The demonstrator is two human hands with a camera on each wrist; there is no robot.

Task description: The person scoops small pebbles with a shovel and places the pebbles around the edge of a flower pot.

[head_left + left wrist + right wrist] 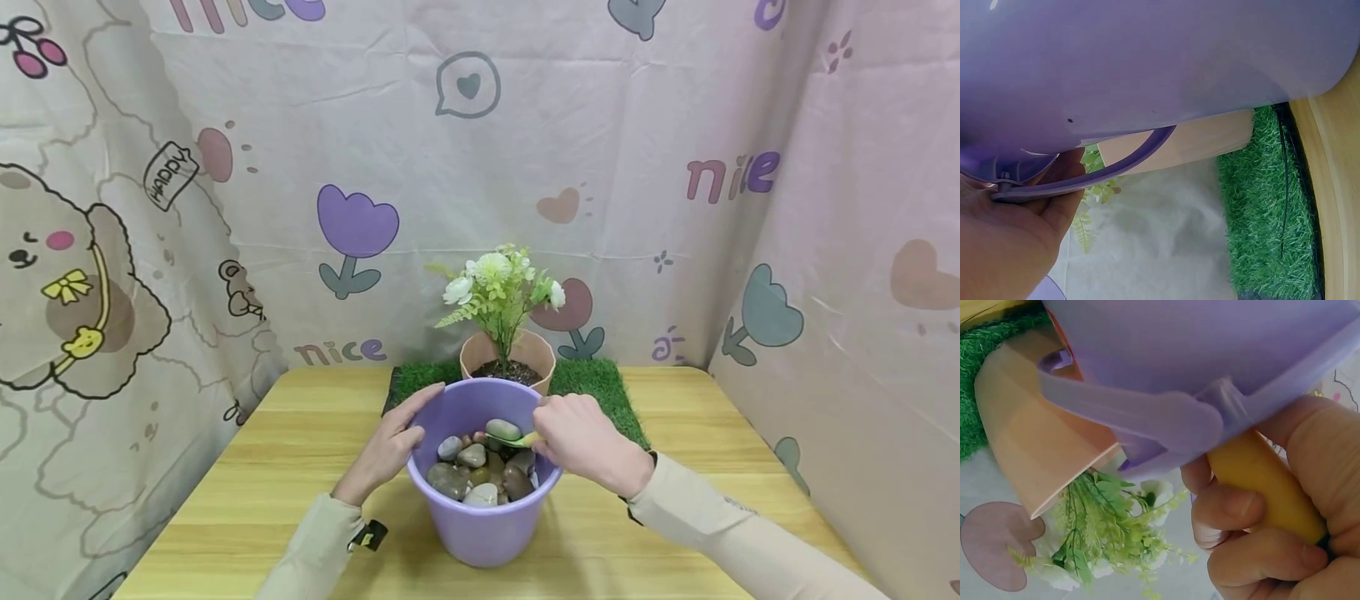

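Note:
A purple bucket (487, 529) stands on the table with several smooth stones (472, 455) inside. My left hand (386, 450) holds its left rim, thumb over the edge and fingers along the outside. In the left wrist view those fingers lie by the end of the bucket's handle (1079, 183). My right hand (581, 433) grips the yellow handle of a garden trowel (1260, 481) at the right rim. The trowel's green blade (504, 440) reaches into the bucket, mostly hidden, with a grey-green oval stone (503, 429) right at it.
Close behind the bucket, a peach flowerpot (542, 354) holds a plant with white flowers (491, 279) in dark soil. It stands on a green artificial grass mat (600, 383). Beyond the wooden table (285, 467) hang printed cloths (420, 167) at the back and sides.

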